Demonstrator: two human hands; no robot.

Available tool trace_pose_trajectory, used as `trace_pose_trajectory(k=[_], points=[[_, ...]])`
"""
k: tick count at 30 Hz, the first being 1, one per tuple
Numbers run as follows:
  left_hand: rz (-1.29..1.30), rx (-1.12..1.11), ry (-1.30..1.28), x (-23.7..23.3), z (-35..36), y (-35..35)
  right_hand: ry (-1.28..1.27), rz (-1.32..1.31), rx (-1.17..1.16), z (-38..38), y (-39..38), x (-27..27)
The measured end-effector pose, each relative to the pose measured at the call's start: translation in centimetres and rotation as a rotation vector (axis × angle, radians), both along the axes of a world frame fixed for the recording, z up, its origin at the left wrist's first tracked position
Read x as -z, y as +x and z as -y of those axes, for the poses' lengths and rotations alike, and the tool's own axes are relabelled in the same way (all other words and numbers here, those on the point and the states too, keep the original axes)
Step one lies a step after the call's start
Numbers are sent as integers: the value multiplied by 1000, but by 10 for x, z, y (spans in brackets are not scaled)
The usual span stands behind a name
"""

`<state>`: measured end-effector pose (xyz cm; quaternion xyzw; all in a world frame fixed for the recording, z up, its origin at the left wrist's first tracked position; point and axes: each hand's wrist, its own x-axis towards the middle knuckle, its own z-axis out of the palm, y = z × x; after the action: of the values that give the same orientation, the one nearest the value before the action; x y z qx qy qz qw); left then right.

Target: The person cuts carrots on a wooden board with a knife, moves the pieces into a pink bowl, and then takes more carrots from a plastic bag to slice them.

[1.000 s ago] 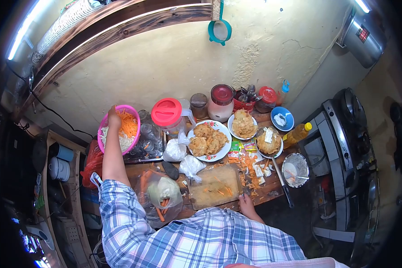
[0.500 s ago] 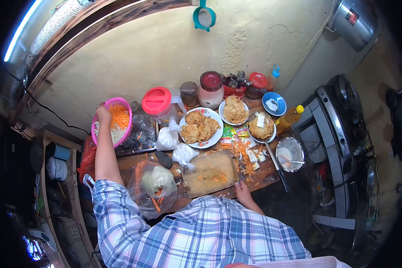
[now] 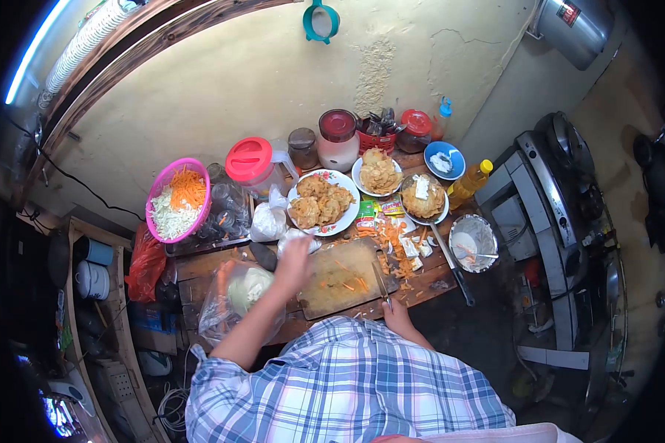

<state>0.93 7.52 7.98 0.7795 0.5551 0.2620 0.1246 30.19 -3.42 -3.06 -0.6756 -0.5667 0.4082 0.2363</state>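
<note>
While the knife (image 3: 381, 284) sits at the right edge of the cutting board (image 3: 319, 301), handle gripped in the right hand (image 3: 399, 317), the left hand (image 3: 294, 270) blurs near the board's left edge; grip: cannot tell. Risk: a leftward blade slip could nick those fingers.

From my right hand (image 3: 397, 315)'s grip on the slim metal knife (image 3: 380, 279), I place the rectangular wooden cutting board (image 3: 329, 299) just left, on the brown wooden table (image 3: 430, 286). Beyond the grip lie orange vegetable scraps (image 3: 390, 240); beyond and left, the round white floral plate (image 3: 355, 201) bears golden-brown fritters (image 3: 320, 204). Right and beyond sits the round silvery bowl (image 3: 493, 249). Far left, past my left hand (image 3: 294, 270), the round pink plastic basket (image 3: 209, 193) holds orange shreds (image 3: 189, 189) behind whitish shreds (image 3: 171, 217).
</note>
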Motion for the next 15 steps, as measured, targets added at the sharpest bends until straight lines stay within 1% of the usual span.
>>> trace_pose_trajectory(k=[1, 3, 4, 6, 7, 8, 10, 11, 13, 15], points=[[112, 4, -70, 10, 16, 15, 0, 1, 4, 0, 0, 2], [47, 111, -231, 44, 32, 29, -15, 19, -39, -3, -3, 5], [48, 112, -231, 52, 37, 37, -16, 20, -38, -4, -6, 6], [81, 37, -348, 68, 46, 53, -16, 10, -151, -7, -12, 9], [79, 53, -293, 80, 48, 57, 61, -11, -195, -7, -14, 15], [81, 51, -292, 91, 47, 59, 62, -9, -197, -8, -14, 20], [76, 87, -251, 99, 46, 64, 33, -3, -298, -11, -14, 19], [77, 87, -249, 102, 44, 65, 35, -2, -298, -10, -14, 18], [46, 151, -325, 100, 40, 69, 20, -111, -146, -8, -13, 6], [41, 142, -366, 94, 39, 76, -9, -128, -104, -9, -10, 4]])
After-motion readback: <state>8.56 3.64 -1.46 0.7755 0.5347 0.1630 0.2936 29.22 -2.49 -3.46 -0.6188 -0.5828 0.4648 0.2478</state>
